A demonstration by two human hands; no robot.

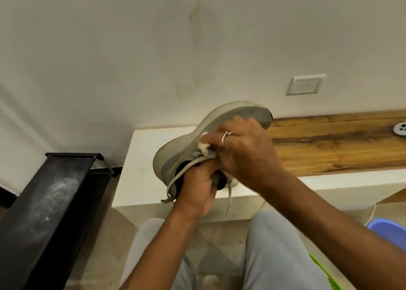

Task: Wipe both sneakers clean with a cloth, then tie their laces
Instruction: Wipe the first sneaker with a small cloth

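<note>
Left hand (195,186) grips the grey lace-up sneaker (186,144) at its collar, long axis diagonal, toe up-right; right hand (243,155) pinches a small white cloth (203,145) against it.

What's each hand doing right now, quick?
Left hand: grips the grey sneaker at its collar, lifted off the floor.
Right hand: holds a white cloth against the sneaker's side.

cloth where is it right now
Head view, centre: the white cloth is pressed against the grey sneaker by the right hand, just above the left hand that grips the sneaker's collar.
</note>
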